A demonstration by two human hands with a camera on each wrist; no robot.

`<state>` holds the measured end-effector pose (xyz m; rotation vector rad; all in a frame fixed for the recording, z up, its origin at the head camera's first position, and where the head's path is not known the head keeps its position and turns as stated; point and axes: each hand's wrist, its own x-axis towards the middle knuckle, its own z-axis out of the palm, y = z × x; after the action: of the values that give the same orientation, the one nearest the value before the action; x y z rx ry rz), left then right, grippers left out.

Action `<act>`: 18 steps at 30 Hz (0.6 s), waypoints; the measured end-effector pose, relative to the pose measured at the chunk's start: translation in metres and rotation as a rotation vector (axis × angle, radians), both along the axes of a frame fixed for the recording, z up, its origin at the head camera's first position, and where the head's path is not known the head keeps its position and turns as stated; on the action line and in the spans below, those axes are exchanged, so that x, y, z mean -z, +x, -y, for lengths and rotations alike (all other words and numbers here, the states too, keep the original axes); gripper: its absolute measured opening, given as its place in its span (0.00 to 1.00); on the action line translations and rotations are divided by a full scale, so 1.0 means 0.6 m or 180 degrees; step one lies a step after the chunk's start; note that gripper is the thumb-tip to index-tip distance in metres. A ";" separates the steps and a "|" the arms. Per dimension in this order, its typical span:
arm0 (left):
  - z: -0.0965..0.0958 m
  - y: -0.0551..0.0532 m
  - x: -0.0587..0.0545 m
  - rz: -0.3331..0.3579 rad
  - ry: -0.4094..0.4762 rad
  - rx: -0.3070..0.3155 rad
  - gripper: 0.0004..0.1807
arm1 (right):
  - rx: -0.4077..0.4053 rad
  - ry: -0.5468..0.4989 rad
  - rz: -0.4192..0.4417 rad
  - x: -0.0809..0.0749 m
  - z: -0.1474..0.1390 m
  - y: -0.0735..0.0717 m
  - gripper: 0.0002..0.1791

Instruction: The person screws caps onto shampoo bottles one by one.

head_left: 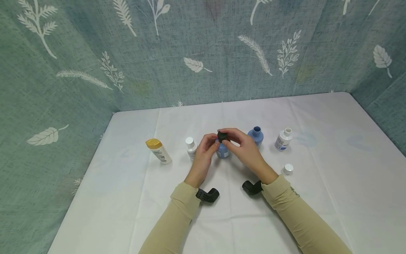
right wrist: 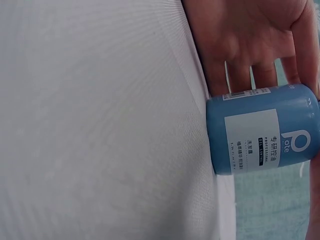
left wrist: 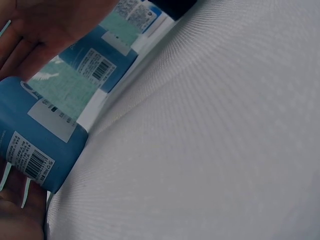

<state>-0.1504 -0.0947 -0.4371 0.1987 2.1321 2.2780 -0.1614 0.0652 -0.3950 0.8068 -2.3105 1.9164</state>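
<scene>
A blue bottle (head_left: 223, 152) with a white label stands upright on the table between the hands. My right hand (head_left: 243, 147) pinches a black cap (head_left: 222, 137) at the top of it between thumb and fingers. From the other side, my left hand (head_left: 204, 151) holds the bottle near its neck, thumb and forefinger close under the cap. Both wrist views show the bottle's body, with barcode stickers (left wrist: 31, 159) on one side and a front label (right wrist: 252, 141) on another. Its neck is hidden by the fingers.
An uncapped blue bottle (head_left: 256, 137) and an uncapped white bottle (head_left: 283, 140) stand to the right. A white cap (head_left: 288, 169) lies nearer. To the left are a capped white bottle (head_left: 190, 148) and a cream bottle with a yellow cap (head_left: 159, 151). A leaf-patterned curtain (head_left: 203, 53) hangs behind.
</scene>
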 end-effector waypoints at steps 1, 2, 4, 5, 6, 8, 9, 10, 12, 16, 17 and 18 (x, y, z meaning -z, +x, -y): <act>0.001 -0.002 0.004 0.0002 0.0021 0.0001 0.13 | -0.0001 0.0018 -0.0001 -0.001 0.000 0.000 0.18; 0.001 -0.005 0.010 0.0003 0.0037 0.0002 0.13 | -0.0003 0.0027 -0.0002 -0.001 0.001 0.001 0.18; 0.002 -0.010 0.020 -0.0004 0.0055 -0.0004 0.14 | -0.0006 0.0040 -0.0007 0.000 0.001 0.000 0.18; 0.003 -0.012 0.024 -0.0003 0.0050 -0.0011 0.14 | -0.0008 0.0045 -0.0015 0.001 0.001 -0.001 0.18; 0.003 -0.015 0.028 0.0006 0.0041 -0.0015 0.15 | -0.0015 0.0045 -0.0026 0.002 0.001 -0.001 0.19; 0.003 -0.015 0.030 0.0021 0.0033 -0.0019 0.15 | -0.0018 0.0049 -0.0041 0.004 0.000 -0.002 0.19; 0.003 -0.013 0.026 0.0039 0.0013 -0.0019 0.15 | -0.0021 0.0049 -0.0040 0.004 0.000 -0.002 0.19; 0.002 -0.010 0.020 0.0060 -0.0012 -0.0019 0.15 | -0.0024 0.0047 -0.0041 0.005 0.000 -0.002 0.19; 0.001 -0.004 0.008 0.0092 -0.0073 -0.0012 0.14 | -0.0026 0.0040 -0.0037 0.005 0.000 -0.002 0.18; -0.001 0.005 -0.010 0.0111 -0.0172 -0.0014 0.14 | 0.0002 0.0030 -0.0042 0.006 0.002 -0.002 0.18; -0.001 0.005 -0.009 0.0105 -0.0169 -0.0016 0.14 | 0.0014 0.0026 -0.0053 0.006 0.002 -0.003 0.18; 0.000 0.005 -0.008 0.0102 -0.0159 -0.0020 0.14 | 0.0025 0.0017 -0.0064 0.006 0.003 -0.003 0.18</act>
<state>-0.1475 -0.0944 -0.4322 0.1540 2.1743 2.2126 -0.1634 0.0633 -0.3988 0.8124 -2.3050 1.8909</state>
